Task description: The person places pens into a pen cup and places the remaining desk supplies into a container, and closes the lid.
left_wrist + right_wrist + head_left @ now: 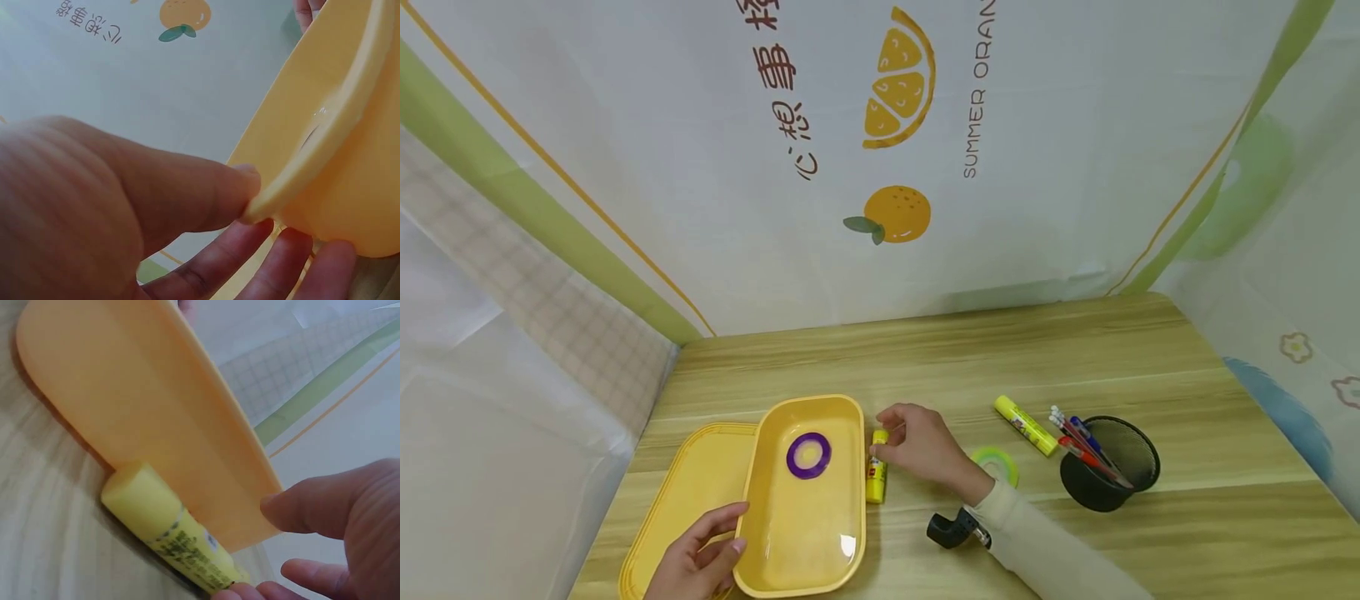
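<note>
My left hand pinches the left rim of a yellow plastic box. Thumb on top and fingers beneath show in the left wrist view. Inside the box lies a purple tape roll. Along the box's right side, on the table, lies a yellow glue stick. My right hand is over its far end, thumb and fingers apart. In the right wrist view the fingertips are right at the end of the glue stick, while the thumb overlaps the box's rim.
A yellow lid lies left of the box, partly under it. To the right are another glue stick, a green tape roll partly behind my wrist, a black tape dispenser-like piece, and a black mesh cup with pens.
</note>
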The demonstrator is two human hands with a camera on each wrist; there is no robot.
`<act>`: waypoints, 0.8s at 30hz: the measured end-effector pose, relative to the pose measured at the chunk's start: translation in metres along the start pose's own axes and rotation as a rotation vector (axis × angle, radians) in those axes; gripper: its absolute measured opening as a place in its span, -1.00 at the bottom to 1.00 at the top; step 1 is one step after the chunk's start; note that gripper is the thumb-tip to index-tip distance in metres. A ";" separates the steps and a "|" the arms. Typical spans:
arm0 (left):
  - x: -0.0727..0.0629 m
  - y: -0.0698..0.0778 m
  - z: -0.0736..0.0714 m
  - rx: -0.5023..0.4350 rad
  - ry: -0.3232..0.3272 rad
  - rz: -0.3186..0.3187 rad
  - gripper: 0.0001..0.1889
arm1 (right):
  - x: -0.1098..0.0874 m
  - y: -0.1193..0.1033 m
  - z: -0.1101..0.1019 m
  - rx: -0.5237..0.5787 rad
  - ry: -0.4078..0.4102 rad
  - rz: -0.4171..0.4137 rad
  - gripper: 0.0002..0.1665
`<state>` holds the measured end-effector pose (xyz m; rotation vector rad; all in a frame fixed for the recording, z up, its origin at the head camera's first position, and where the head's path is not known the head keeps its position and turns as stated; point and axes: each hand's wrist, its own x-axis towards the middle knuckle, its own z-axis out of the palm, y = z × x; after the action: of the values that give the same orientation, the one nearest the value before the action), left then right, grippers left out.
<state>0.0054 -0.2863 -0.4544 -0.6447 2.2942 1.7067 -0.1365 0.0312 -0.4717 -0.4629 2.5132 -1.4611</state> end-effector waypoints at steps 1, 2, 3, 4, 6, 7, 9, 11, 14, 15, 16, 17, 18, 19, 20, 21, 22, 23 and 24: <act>0.000 0.000 0.000 0.000 0.001 0.000 -0.47 | 0.000 0.001 0.001 -0.001 0.003 0.004 -0.42; 0.000 0.000 0.000 0.000 0.001 0.000 -0.47 | -0.001 0.001 0.002 -0.003 0.005 0.011 -0.41; 0.000 0.001 0.000 0.002 0.001 -0.002 -0.47 | -0.001 0.002 0.004 -0.002 0.009 0.016 -0.40; 0.000 0.001 0.000 0.004 0.000 -0.005 -0.47 | -0.002 0.002 0.005 -0.003 0.012 0.026 -0.38; 0.000 0.001 0.000 0.006 0.000 -0.010 -0.48 | -0.003 0.002 0.007 -0.002 0.019 0.043 -0.35; 0.000 0.001 0.000 0.007 0.000 -0.011 -0.48 | -0.003 0.002 0.009 -0.002 0.022 0.051 -0.34; 0.000 0.001 0.000 0.008 -0.001 -0.014 -0.48 | -0.004 0.002 0.011 -0.003 0.025 0.056 -0.32; 0.000 0.001 0.000 0.009 0.001 -0.015 -0.48 | -0.004 0.002 0.014 -0.014 0.024 0.061 -0.30; 0.000 0.001 0.000 0.006 0.002 -0.009 -0.48 | -0.003 0.002 0.018 -0.041 0.033 0.059 -0.29; 0.000 0.001 0.000 0.005 0.001 -0.006 -0.48 | -0.003 0.002 0.019 -0.052 0.036 0.058 -0.29; 0.000 0.001 0.000 0.004 0.001 -0.002 -0.48 | -0.002 0.003 0.020 -0.063 0.042 0.059 -0.29; 0.000 0.001 0.000 0.003 0.001 0.000 -0.47 | -0.001 0.003 0.021 -0.074 0.047 0.055 -0.29; 0.000 0.001 0.000 0.002 0.001 0.000 -0.47 | -0.001 0.003 0.021 -0.080 0.048 0.054 -0.29; 0.000 0.001 -0.001 0.005 0.003 -0.001 -0.47 | 0.000 0.003 0.022 -0.085 0.049 0.052 -0.29; 0.000 0.000 -0.001 0.007 0.005 -0.002 -0.48 | 0.000 0.003 0.022 -0.091 0.045 0.053 -0.29; 0.000 0.000 -0.001 0.007 0.005 -0.004 -0.48 | 0.000 0.003 0.022 -0.095 0.039 0.056 -0.29; 0.000 0.000 -0.001 0.007 0.007 -0.004 -0.48 | 0.000 0.002 0.021 -0.096 0.034 0.057 -0.30; 0.000 -0.001 -0.001 0.007 0.008 -0.004 -0.48 | 0.000 0.002 0.020 -0.096 0.029 0.057 -0.30; 0.000 -0.001 -0.001 0.007 0.008 -0.003 -0.48 | 0.000 0.001 0.020 -0.096 0.023 0.056 -0.30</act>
<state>0.0055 -0.2873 -0.4552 -0.6545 2.3025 1.6977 -0.1300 0.0161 -0.4828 -0.3900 2.6007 -1.3381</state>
